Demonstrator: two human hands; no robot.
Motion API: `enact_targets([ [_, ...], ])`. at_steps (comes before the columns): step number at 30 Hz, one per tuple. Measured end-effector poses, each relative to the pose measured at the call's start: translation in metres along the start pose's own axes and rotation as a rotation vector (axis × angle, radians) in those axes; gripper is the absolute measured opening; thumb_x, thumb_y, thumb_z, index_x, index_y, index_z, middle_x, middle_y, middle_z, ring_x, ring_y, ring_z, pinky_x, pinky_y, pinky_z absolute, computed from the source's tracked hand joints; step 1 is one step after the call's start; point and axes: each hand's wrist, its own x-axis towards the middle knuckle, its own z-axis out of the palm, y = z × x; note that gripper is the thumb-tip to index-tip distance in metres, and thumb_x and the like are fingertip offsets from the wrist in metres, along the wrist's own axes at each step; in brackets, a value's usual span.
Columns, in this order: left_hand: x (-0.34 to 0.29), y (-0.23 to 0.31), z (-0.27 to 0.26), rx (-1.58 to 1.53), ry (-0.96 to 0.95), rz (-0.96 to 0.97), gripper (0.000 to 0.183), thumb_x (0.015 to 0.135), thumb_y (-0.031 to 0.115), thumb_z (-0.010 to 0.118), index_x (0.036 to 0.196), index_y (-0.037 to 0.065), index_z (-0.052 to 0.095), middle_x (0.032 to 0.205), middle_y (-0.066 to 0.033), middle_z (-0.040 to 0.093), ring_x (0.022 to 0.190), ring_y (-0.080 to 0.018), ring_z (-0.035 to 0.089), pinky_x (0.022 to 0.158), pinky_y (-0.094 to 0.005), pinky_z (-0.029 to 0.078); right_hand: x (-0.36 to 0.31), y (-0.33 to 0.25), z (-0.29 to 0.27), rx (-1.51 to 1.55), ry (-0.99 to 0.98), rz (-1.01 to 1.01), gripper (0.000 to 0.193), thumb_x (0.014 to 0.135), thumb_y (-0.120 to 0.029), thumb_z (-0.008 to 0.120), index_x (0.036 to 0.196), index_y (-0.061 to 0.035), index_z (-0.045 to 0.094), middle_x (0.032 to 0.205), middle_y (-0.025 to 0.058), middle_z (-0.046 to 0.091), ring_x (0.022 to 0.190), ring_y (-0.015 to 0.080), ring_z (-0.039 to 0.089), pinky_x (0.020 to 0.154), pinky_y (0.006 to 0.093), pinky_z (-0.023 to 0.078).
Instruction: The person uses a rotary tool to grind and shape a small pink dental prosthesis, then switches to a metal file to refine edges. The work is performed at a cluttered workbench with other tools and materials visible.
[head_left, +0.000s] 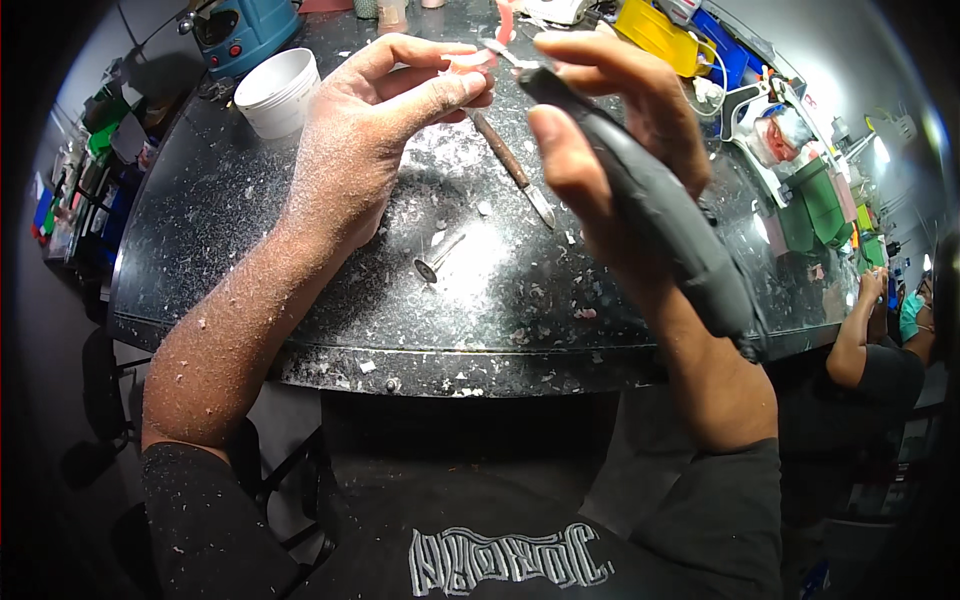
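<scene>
My left hand, coated in pale dust along with its forearm, pinches a small pink piece like denture acrylic between thumb and fingertips. The fingers cover much of it. In my right hand is a black rotary handpiece, slanting down toward my right forearm. Its slim metal tip sits close beside the pink piece; whether they touch I cannot tell. Below the hands, a wooden-handled knife lies on the dark bench. Nearer me rests a small metal disc on a thin shank.
White dust and chips litter the bench. A white tub and a blue machine stand at the far left. Toward the far right are a yellow container and a white frame-like stand. Another person's arm shows at the right.
</scene>
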Motion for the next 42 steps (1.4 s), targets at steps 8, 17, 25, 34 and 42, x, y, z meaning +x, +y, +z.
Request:
enact_targets([
  [8,-0.003,-0.002,0.005,-0.091,0.019,-0.022,0.027,0.094,0.011,0.073,0.118,-0.002,0.067,0.107,-0.0138,0.075,0.102,-0.0180,0.072,0.093,-0.0308,0.056,-0.006,0.003,0.007,0.054,-0.078,0.087,0.030,0.084,-0.007,0.074,0.113,-0.0033,0.067,0.119,0.0133,0.068,0.119,0.0223,0.063,0.120,0.0480,0.030],
  [17,-0.005,0.005,0.006,0.021,0.042,-0.045,0.026,0.093,0.005,0.071,0.117,-0.005,0.067,0.108,-0.0142,0.075,0.103,-0.0172,0.072,0.095,-0.0275,0.056,-0.007,0.005,0.012,0.082,-0.026,0.095,0.033,0.078,-0.007,0.079,0.110,-0.0077,0.069,0.110,0.0095,0.072,0.117,0.0258,0.065,0.108,0.0427,0.043],
  [25,-0.007,0.007,0.007,0.104,0.059,-0.043,0.023,0.092,0.003,0.072,0.115,-0.004,0.069,0.108,-0.0138,0.075,0.103,-0.0151,0.071,0.092,-0.0248,0.057,-0.008,0.007,0.012,0.055,-0.097,0.060,0.034,0.080,-0.010,0.079,0.113,-0.0101,0.068,0.115,0.0080,0.071,0.127,0.0253,0.062,0.119,0.0567,0.026],
  [34,-0.005,0.003,0.004,0.071,0.049,-0.009,0.024,0.092,0.003,0.071,0.115,-0.004,0.069,0.107,-0.0137,0.075,0.101,-0.0151,0.072,0.091,-0.0246,0.057,-0.007,0.005,0.008,-0.002,-0.159,0.022,0.035,0.083,-0.010,0.077,0.116,-0.0095,0.066,0.116,0.0082,0.071,0.132,0.0274,0.059,0.122,0.0582,0.021],
  [42,-0.005,0.007,0.006,0.068,0.044,-0.039,0.024,0.092,0.002,0.071,0.115,-0.006,0.068,0.107,-0.0142,0.075,0.103,-0.0169,0.073,0.093,-0.0258,0.057,-0.006,0.006,0.010,0.059,-0.091,0.034,0.036,0.078,-0.012,0.080,0.112,-0.0134,0.067,0.109,0.0050,0.073,0.128,0.0253,0.062,0.120,0.0654,0.018],
])
